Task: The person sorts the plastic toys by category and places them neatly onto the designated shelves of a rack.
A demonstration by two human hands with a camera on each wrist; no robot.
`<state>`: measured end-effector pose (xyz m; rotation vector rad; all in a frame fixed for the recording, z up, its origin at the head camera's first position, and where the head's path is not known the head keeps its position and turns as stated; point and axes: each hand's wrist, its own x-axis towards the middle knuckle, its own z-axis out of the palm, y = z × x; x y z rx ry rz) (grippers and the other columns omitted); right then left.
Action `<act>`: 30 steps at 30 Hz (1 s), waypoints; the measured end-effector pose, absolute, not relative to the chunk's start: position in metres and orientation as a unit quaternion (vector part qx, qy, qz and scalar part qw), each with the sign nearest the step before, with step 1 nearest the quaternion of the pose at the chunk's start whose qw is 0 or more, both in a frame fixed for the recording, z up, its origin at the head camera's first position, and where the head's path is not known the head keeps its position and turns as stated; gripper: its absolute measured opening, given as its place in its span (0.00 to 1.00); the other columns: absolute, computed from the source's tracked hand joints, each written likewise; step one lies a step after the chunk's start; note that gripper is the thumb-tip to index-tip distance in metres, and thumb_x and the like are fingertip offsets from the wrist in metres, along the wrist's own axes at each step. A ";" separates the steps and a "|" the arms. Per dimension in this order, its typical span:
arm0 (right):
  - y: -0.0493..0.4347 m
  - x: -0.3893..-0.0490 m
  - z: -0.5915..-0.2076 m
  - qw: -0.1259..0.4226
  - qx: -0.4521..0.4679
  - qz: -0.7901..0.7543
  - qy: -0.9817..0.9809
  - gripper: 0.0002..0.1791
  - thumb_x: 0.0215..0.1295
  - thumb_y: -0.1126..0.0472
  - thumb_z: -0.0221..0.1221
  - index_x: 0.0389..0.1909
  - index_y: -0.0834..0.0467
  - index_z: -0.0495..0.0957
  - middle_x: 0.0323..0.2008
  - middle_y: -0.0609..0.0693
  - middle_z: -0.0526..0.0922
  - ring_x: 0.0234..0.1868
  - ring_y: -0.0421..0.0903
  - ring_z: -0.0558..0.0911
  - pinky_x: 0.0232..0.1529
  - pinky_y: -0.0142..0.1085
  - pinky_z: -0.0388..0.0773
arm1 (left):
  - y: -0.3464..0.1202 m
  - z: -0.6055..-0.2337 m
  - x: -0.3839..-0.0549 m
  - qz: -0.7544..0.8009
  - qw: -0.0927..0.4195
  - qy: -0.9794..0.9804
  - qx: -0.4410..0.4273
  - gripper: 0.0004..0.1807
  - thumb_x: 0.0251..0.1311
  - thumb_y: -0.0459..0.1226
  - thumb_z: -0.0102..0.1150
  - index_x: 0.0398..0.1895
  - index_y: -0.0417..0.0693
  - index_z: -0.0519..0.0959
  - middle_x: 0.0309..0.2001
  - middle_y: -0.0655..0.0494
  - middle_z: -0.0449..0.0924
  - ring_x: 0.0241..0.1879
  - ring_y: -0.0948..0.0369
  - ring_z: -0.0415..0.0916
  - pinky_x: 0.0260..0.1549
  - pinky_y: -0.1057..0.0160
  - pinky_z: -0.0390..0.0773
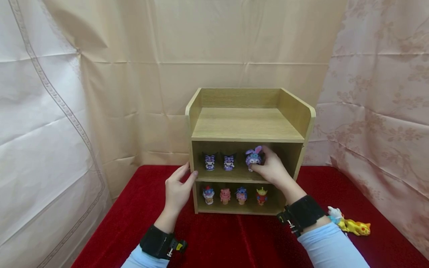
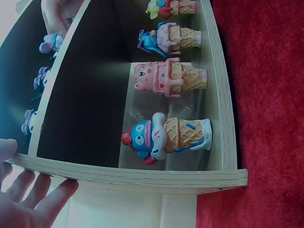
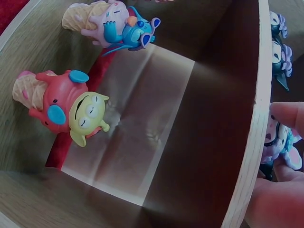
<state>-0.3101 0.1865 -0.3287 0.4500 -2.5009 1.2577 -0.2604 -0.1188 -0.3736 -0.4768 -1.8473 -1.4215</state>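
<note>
A two-tier wooden display shelf stands before me. At its left side panel my left hand grips the edge, thumb over the front and other fingers along the outside. My right hand reaches into the upper compartment and pinches a purple rabbit-eared figurine between thumb and fingers. The right wrist view shows this figurine partly hidden by the fingers and the shelf board. Two purple figurines with dark pointed ears, one on the left and another nearer the middle, stand upright beside it.
The lower compartment holds a blue-faced cone figurine, a pink one, a blue one with goggles and a red one with a green head. White and yellow figurines lie on the red cloth at right.
</note>
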 end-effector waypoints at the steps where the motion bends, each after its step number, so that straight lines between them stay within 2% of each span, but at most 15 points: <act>1: 0.187 -0.310 -0.329 0.153 0.158 0.439 -0.871 0.32 0.58 0.63 0.68 0.61 0.68 0.67 0.35 0.57 0.76 0.30 0.48 0.74 0.29 0.39 0.73 | -0.119 -0.373 -0.261 -0.555 0.373 -0.720 -0.187 0.22 0.61 0.24 0.67 0.60 0.30 0.79 0.56 0.36 0.81 0.54 0.44 0.81 0.48 0.76 0.77; 6: 0.187 -0.308 -0.330 0.159 0.159 0.445 -0.867 0.32 0.57 0.64 0.69 0.60 0.65 0.67 0.34 0.58 0.77 0.30 0.48 0.75 0.28 0.39 0.74 | -0.119 -0.374 -0.261 -0.556 0.373 -0.720 -0.184 0.23 0.60 0.23 0.68 0.60 0.29 0.79 0.55 0.35 0.81 0.54 0.43 0.81 0.47 0.79 0.75; 10: 0.188 -0.306 -0.330 0.167 0.160 0.449 -0.863 0.34 0.57 0.64 0.71 0.63 0.63 0.66 0.42 0.61 0.78 0.34 0.51 0.77 0.30 0.41 0.75 | -0.119 -0.374 -0.261 -0.553 0.374 -0.721 -0.183 0.23 0.60 0.23 0.68 0.59 0.30 0.79 0.55 0.35 0.82 0.54 0.44 0.81 0.47 0.79 0.75; 13: 0.189 -0.303 -0.330 0.170 0.159 0.450 -0.862 0.39 0.58 0.63 0.71 0.67 0.64 0.63 0.54 0.65 0.76 0.43 0.57 0.80 0.37 0.45 0.78 | -0.119 -0.374 -0.262 -0.554 0.375 -0.720 -0.184 0.23 0.60 0.23 0.68 0.59 0.29 0.79 0.55 0.36 0.82 0.53 0.44 0.82 0.47 0.79 0.75; 15: 0.190 -0.301 -0.330 0.168 0.159 0.453 -0.861 0.43 0.58 0.62 0.72 0.71 0.65 0.61 0.61 0.66 0.72 0.52 0.62 0.79 0.46 0.50 0.79 | -0.119 -0.374 -0.261 -0.556 0.375 -0.719 -0.185 0.23 0.60 0.23 0.68 0.59 0.29 0.79 0.55 0.36 0.82 0.53 0.44 0.82 0.46 0.79 0.75; 17: 0.191 -0.299 -0.330 0.167 0.158 0.454 -0.861 0.45 0.59 0.62 0.72 0.73 0.65 0.58 0.65 0.68 0.70 0.59 0.65 0.76 0.56 0.54 0.77 | -0.119 -0.374 -0.262 -0.556 0.374 -0.718 -0.186 0.23 0.60 0.23 0.68 0.59 0.29 0.79 0.55 0.36 0.82 0.53 0.44 0.82 0.46 0.79 0.75; 19: 0.192 -0.297 -0.329 0.167 0.159 0.457 -0.859 0.46 0.59 0.62 0.72 0.73 0.65 0.57 0.65 0.69 0.70 0.63 0.67 0.74 0.61 0.57 0.73 | -0.119 -0.375 -0.261 -0.557 0.373 -0.718 -0.187 0.23 0.60 0.23 0.68 0.59 0.29 0.79 0.55 0.36 0.82 0.53 0.44 0.82 0.46 0.79 0.75; 22: 0.192 -0.294 -0.328 0.174 0.163 0.457 -0.857 0.47 0.59 0.62 0.73 0.73 0.66 0.57 0.65 0.69 0.69 0.66 0.67 0.71 0.65 0.57 0.70 | -0.119 -0.375 -0.262 -0.558 0.373 -0.717 -0.188 0.23 0.60 0.22 0.68 0.59 0.29 0.79 0.55 0.36 0.82 0.53 0.44 0.82 0.46 0.79 0.75; 30: 0.193 -0.283 -0.327 0.199 0.174 0.432 -0.863 0.50 0.57 0.64 0.74 0.74 0.67 0.54 0.70 0.68 0.64 0.71 0.66 0.66 0.68 0.55 0.67 | -0.119 -0.375 -0.262 -0.553 0.375 -0.720 -0.186 0.22 0.60 0.23 0.68 0.59 0.30 0.79 0.54 0.37 0.83 0.53 0.46 0.82 0.47 0.74 0.77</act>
